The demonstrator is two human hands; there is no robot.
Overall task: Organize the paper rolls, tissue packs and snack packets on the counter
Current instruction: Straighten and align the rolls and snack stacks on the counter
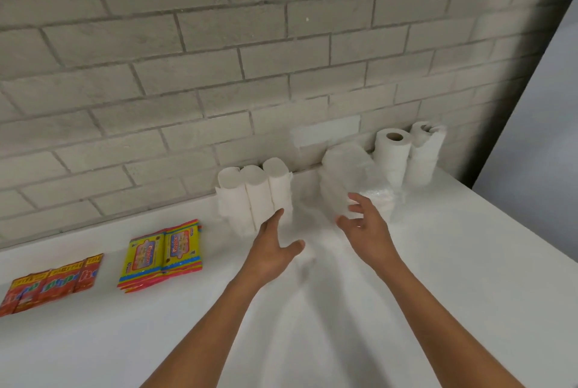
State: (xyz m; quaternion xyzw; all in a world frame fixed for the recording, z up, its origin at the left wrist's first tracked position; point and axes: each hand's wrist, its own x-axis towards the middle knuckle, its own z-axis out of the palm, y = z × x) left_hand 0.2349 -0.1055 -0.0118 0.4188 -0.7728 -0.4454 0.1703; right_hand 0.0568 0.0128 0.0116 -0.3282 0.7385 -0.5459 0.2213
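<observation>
Now, on the white counter (406, 278), count out from the three rolls (255, 197) by the wall. Left of them lie yellow packets (162, 254); farther left, three red packets (51, 286). The left hand (275, 250) touches those rolls, fingers wide, holding nothing. The right hand (364, 222), fingers wide, reaches a blurry white bundle (347, 175). Hold both sides and push gently. Farther right stand two tall rolls (406, 153).

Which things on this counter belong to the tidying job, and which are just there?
Part of the job:
paper rolls
upright rolls in the corner
plastic-wrapped white bundle
yellow snack packets
red snack packets

Just there:
brick wall
white counter
</observation>
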